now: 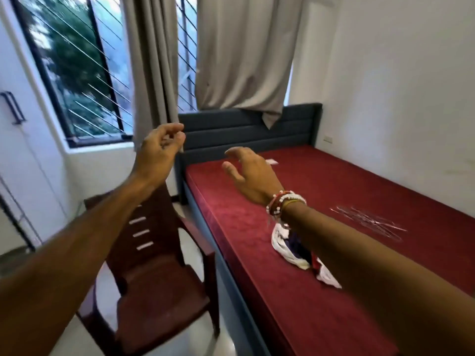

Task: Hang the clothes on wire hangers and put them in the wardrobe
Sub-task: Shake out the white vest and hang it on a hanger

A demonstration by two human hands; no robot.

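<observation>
Crumpled garment (298,253) and wire hangers (370,222) on bed (334,176)

Home bedroom: bed (334,191); curtains (231,52)

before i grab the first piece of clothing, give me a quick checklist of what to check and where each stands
1. Left hand free: cannot tell, fingers curled, maybe pinching something small.
2. Right hand free: ok, open and empty above the bed.
3. Clothes within reach: ok, a white and dark bundle lies on the bed, partly hidden under the right forearm.
4. Wire hangers ready: ok, a loose pile lies on the bed, apart from the clothes.
5. Path to the clothes: ok, nothing lies between the right hand and the bundle.
6. Wardrobe open: cannot tell, only a white panel with a dark handle shows at the left edge.
</observation>
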